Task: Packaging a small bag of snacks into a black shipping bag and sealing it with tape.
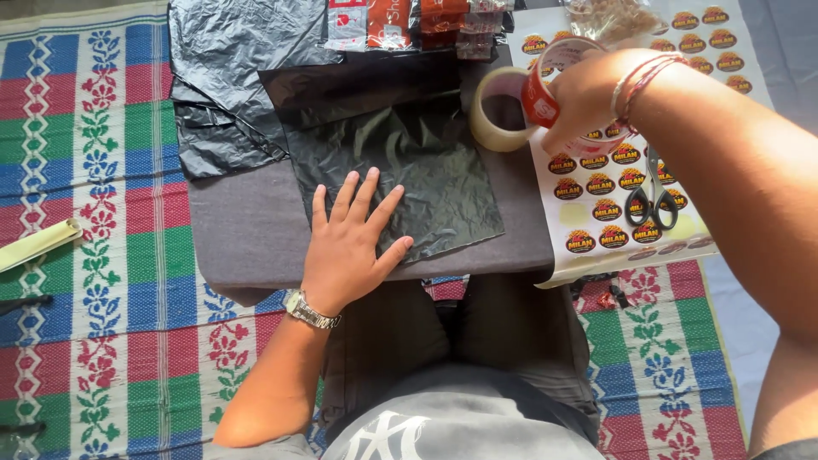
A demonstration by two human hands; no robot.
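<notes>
Pressing flat with fingers spread, the left hand (pixel 351 247) lies palm-down on a black plastic bag (pixel 400 166) that is smoothed out over a grey cushion-like board (pixel 247 226) resting across the person's lap; the hand covers the bag's lower left corner and a metal wristwatch (pixel 308 312) sits on the wrist. The right hand (pixel 584 98) is raised over the board's upper right corner, its fingers curled tight around a roll of printed red-and-white tape (pixel 545 81), with red thread bands (pixel 641 81) around the wrist. Just beside that roll, to its left, a roll of clear tape (pixel 494 111) rests at the board's edge, near the bag's upper right corner. Under and to the right of the right hand lies a white sheet of round orange-and-black stickers (pixel 635 183), and a pair of black-handled scissors (pixel 652 192) lies on top of it. More crumpled black bags (pixel 226 77) are piled at the upper left of the board, and red packets (pixel 383 21) lie along the top edge. Everything sits on a woven mat (pixel 94 255) striped in red, green, blue and white with flower patterns.
</notes>
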